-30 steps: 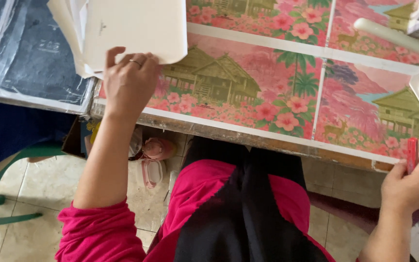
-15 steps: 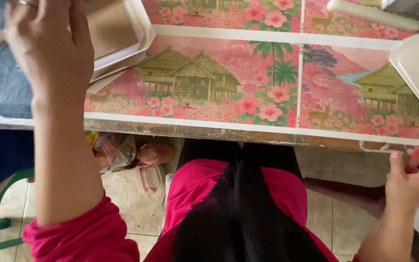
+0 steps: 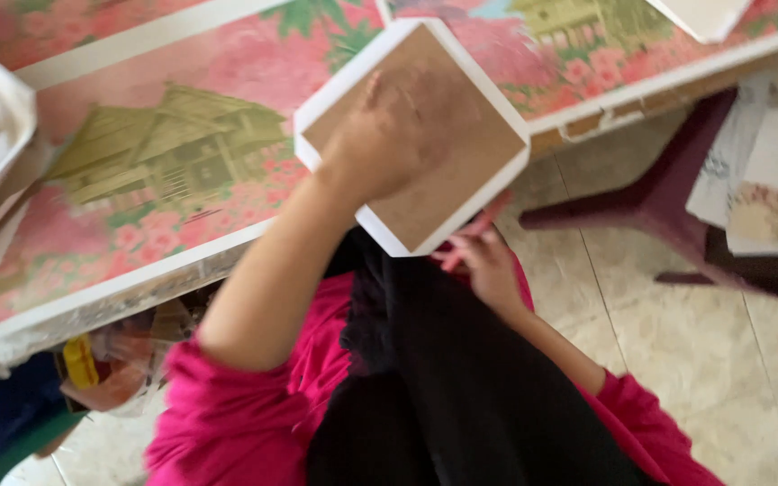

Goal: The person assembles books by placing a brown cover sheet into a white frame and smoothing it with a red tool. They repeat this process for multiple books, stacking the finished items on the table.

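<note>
- The surface [image 3: 164,225], under a pink flowered cloth printed with houses, runs slantwise across the upper left.
- A square tray [image 3: 461,189], brown inside with a white rim, is held over the surface's near edge, turned like a diamond, one corner pointing to the lap.
- The left hand [image 3: 389,135] presses spread on it.
- The right hand [image 3: 483,261], just below that corner, pinches a thin red stick [image 3: 483,225].

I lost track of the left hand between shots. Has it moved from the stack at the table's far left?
Yes. The left hand now holds a square tray over the table's near edge, rightward, above the lap.
</note>
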